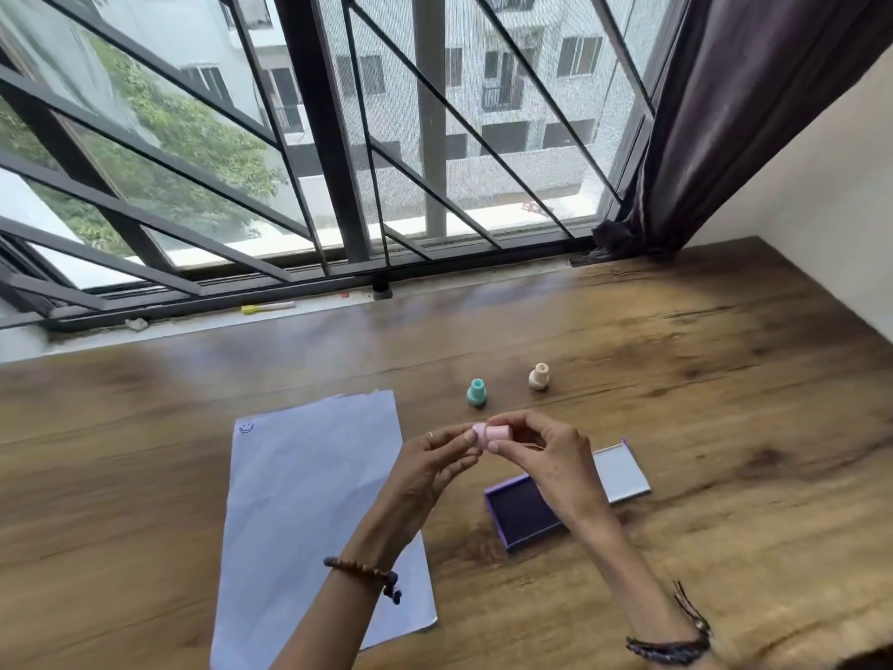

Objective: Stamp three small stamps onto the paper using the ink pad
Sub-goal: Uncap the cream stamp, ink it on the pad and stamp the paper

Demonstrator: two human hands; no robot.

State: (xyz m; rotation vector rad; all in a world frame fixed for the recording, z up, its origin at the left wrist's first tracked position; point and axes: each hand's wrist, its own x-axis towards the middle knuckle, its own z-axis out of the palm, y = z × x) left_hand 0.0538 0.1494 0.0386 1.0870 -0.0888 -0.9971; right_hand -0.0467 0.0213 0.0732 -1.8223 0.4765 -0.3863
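Note:
A small pink stamp (493, 434) is held above the table between both hands. My left hand (425, 471) pinches its left end and my right hand (546, 456) grips its right end. A white sheet of paper (309, 505) lies to the left, with one blue round smiley print (246, 427) at its far left corner. The open purple ink pad (519, 517) sits under my right wrist, its lid (623, 473) hinged out to the right. A teal stamp (476, 392) and a beige stamp (539, 376) stand upright on the table beyond my hands.
The wooden table (725, 427) runs up to a barred window at the back. A yellow-capped pen (267, 307) lies on the sill. A dark curtain (725, 113) hangs at the right, beside a white wall.

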